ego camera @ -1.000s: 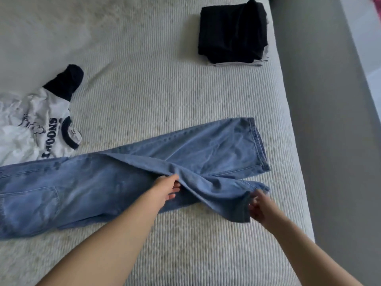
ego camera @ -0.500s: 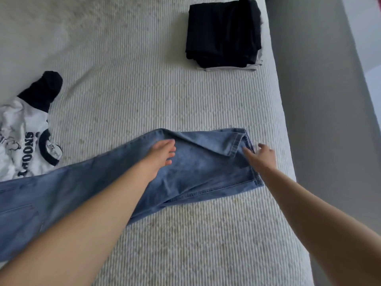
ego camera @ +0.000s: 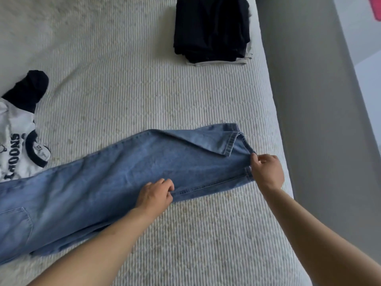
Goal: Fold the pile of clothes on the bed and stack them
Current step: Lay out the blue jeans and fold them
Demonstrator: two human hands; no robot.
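Both hands now gripping jeans: left hand lower, right hand at hem.

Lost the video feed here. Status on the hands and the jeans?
Left hand grips jeans near edge; right hand pinches hem. Jeans flat on bed, top hem corner turned over. Nothing in the way.

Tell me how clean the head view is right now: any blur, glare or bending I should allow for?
Head view: soft, even daylight, no glare; the jeans and both hands, left and right, are sharp enough to show hem stitching; the wide lens curves the bed edge; the folded black stack is so dark its folds barely show; the printed T-shirt is cut off at the left border.
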